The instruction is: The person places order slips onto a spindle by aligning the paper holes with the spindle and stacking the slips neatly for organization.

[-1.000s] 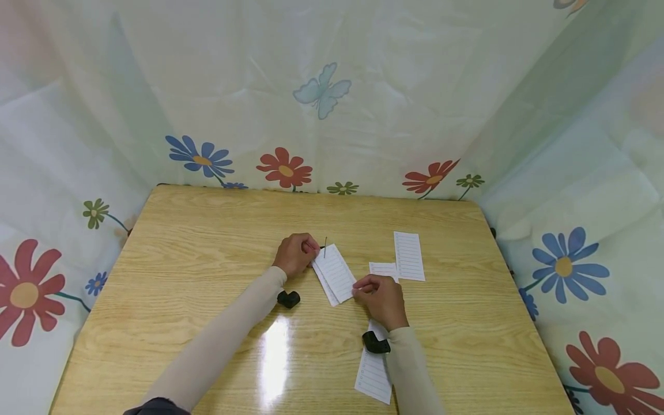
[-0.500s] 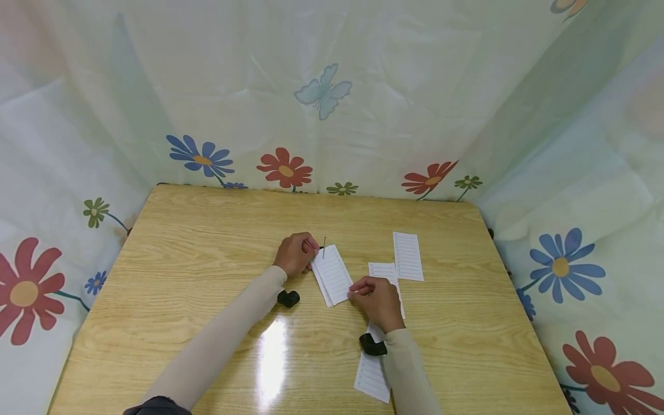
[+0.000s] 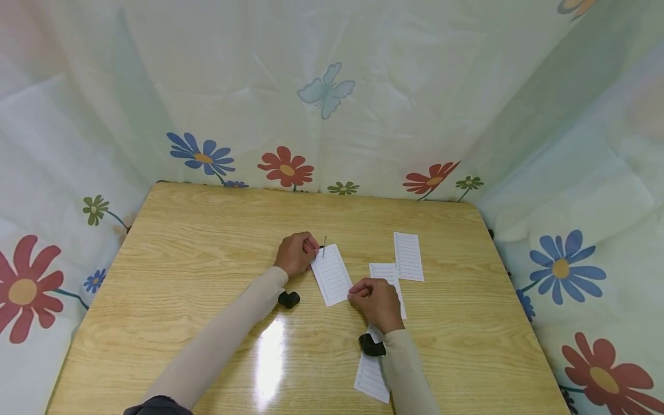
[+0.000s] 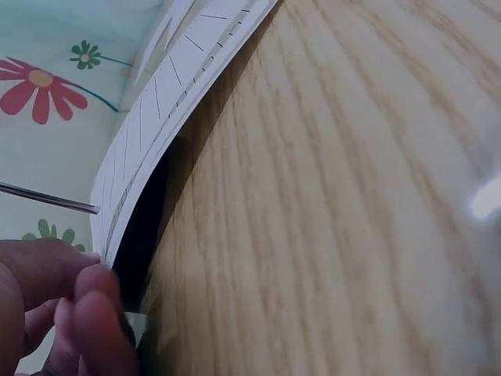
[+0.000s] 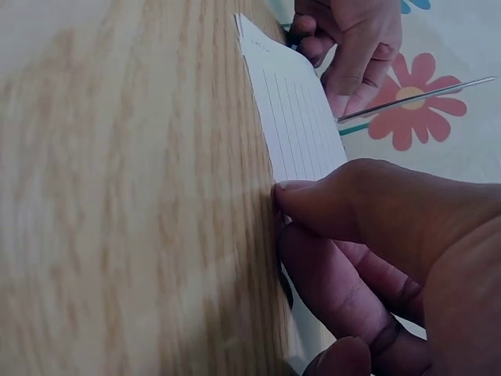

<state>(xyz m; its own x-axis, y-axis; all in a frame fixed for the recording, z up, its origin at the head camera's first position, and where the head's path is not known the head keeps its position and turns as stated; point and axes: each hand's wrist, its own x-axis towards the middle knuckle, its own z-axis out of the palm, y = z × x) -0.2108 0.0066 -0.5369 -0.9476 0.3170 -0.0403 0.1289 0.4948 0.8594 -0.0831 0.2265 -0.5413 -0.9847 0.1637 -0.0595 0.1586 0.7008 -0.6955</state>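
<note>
A stack of white lined paper slips point(image 3: 333, 278) lies near the middle of the table, its far end pierced by a thin upright metal spike point(image 3: 324, 246). Under the bowed slips, the left wrist view shows a dark base point(image 4: 146, 227). My left hand point(image 3: 297, 254) pinches the far left corner of the slips, close to the spike. With thumb and forefinger, my right hand point(image 3: 378, 301) pinches their near right corner. The right wrist view shows the thumb on the top slip point(image 5: 293, 117) and fingers beneath its edge.
To the right lie a loose lined slip point(image 3: 408, 256) and another slip point(image 3: 384, 270) partly behind my right hand. One more slip point(image 3: 372, 377) lies under my right forearm. A flowered curtain point(image 3: 321, 132) surrounds the wooden table point(image 3: 218, 230) at the back and sides.
My right hand has shifted slightly left, turning the top slip so its edges nearly line up with those below. My left hand has kept its place at the far corner.
</note>
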